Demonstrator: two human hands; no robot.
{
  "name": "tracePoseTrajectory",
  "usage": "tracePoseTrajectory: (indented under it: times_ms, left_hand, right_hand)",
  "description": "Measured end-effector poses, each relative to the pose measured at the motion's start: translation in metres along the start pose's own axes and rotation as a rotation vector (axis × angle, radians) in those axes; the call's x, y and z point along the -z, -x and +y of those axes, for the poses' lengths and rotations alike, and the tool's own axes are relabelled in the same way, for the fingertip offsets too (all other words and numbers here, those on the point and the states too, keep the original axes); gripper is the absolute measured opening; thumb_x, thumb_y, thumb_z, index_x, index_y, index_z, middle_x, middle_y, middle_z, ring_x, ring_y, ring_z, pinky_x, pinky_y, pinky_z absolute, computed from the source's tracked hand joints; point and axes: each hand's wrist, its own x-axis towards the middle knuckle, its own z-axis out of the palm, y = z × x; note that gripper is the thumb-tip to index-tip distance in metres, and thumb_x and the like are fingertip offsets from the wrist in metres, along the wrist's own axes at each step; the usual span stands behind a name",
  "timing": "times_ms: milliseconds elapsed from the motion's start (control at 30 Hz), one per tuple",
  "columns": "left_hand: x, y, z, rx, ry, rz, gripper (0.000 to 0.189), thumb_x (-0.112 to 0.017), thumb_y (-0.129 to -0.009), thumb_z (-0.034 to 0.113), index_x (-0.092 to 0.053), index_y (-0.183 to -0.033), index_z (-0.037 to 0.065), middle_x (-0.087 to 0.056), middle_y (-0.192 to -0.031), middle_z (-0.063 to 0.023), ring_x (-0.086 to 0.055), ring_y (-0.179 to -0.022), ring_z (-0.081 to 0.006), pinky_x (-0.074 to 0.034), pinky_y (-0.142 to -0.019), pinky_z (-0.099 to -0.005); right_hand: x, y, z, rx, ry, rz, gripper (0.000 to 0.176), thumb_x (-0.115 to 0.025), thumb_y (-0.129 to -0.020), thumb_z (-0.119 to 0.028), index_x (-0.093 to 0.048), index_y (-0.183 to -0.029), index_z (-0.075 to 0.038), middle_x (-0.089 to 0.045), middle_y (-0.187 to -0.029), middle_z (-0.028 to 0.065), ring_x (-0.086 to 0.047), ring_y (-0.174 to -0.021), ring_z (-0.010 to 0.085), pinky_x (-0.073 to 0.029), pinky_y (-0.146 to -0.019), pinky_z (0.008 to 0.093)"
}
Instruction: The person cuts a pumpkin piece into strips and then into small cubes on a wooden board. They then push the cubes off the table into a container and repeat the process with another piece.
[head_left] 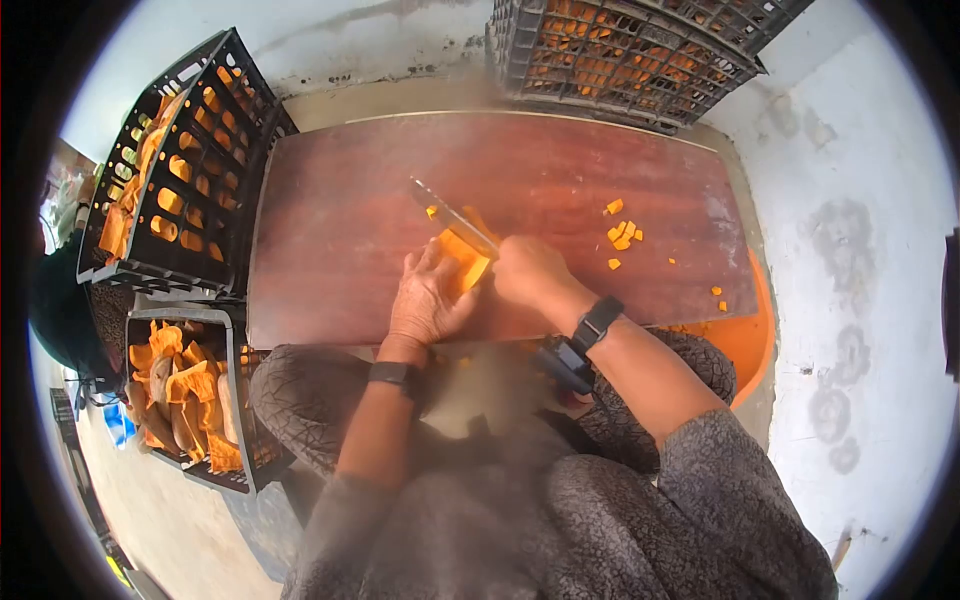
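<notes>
Grey patterned sleeves and knees fill the bottom of the head view; from them two forearms reach up onto a reddish-brown wooden surface [560, 170], each wrist carrying a dark band. The left hand [428, 300] lies palm down at the near edge of the surface, its fingers bent over the near-left side of an orange chunk [466, 262] and pressing it down; the right hand [530, 272] sits just to the right of that chunk, clenched around the handle of a knife [452, 216].

The blade runs from the right hand up and to the left, away from the person, slanting across the chunk's far side; its tip ends over bare wood. The chunk therefore lies between the two hands, touching the left fingers and under the blade; both hands are about equally near it. The chunk's long axis seems to run roughly along the blade, though the hands hide part of it.

Small orange bits [622, 236] lie scattered on the surface well to the right of the right hand. A black crate [232, 80] of orange pieces stands off the left edge; a lower crate [232, 400] of peelings sits beside the left knee; a third crate [520, 50] stands beyond the far edge; an orange basin [750, 340] shows under the right near corner.
</notes>
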Motion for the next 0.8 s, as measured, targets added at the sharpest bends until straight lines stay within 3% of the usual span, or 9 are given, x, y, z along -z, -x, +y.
tracePoseTrajectory:
  times_ms: [300,367,600,700,800]
  left_hand:
    - [-0.002,0.005,-0.002,0.026,-0.048,0.006,0.040,-0.072,-0.070,0.029,-0.068,-0.106,0.012,-0.052,-0.134,-0.0242,-0.052,-0.113,-0.0450,-0.048,-0.097,-0.0495]
    - [0.002,0.003,0.005,-0.014,0.011,0.052,0.039,-0.074,-0.069,0.027,-0.067,-0.098,0.003,-0.055,-0.128,-0.0312,-0.055,-0.114,-0.0449,-0.042,-0.101,-0.0490]
    - [0.001,0.002,0.000,0.031,0.059,0.001,0.040,-0.072,-0.071,0.026,-0.067,-0.101,0.001,-0.054,-0.130,-0.0331,-0.055,-0.116,-0.0461,-0.040,-0.104,-0.0501]
    - [-0.002,0.003,-0.007,0.000,0.056,-0.010,0.040,-0.070,-0.073,0.026,-0.067,-0.102,-0.001,-0.053,-0.131,-0.0335,-0.055,-0.118,-0.0451,-0.039,-0.104,-0.0497]
    - [0.004,0.003,-0.011,0.015,0.070,-0.022,0.040,-0.068,-0.074,0.026,-0.067,-0.102,-0.002,-0.054,-0.131,-0.0331,-0.054,-0.120,-0.0432,-0.037,-0.105,-0.0493]
  right_hand:
    - [0.006,0.022,0.000,-0.039,0.020,-0.063,0.027,-0.059,-0.086,-0.023,-0.072,-0.095,-0.001,-0.069,-0.095,0.0239,-0.066,-0.094,0.0411,-0.051,-0.082,0.0484]
    - [0.006,0.032,0.005,-0.014,0.070,-0.005,0.014,-0.059,-0.081,-0.011,-0.070,-0.083,-0.004,-0.069,-0.086,0.0186,-0.066,-0.086,0.0383,-0.053,-0.075,0.0471]
    - [0.003,0.030,0.003,-0.100,0.064,-0.008,0.015,-0.058,-0.080,-0.010,-0.071,-0.085,-0.003,-0.068,-0.091,0.0204,-0.066,-0.089,0.0381,-0.052,-0.076,0.0477]
    - [-0.001,0.024,0.002,-0.050,0.044,-0.064,0.024,-0.058,-0.084,-0.018,-0.071,-0.091,0.001,-0.068,-0.095,0.0242,-0.066,-0.092,0.0414,-0.051,-0.081,0.0493]
    - [-0.009,0.011,-0.007,0.005,0.034,0.051,0.020,-0.059,-0.082,-0.014,-0.071,-0.087,0.000,-0.069,-0.092,0.0229,-0.066,-0.089,0.0416,-0.052,-0.080,0.0493]
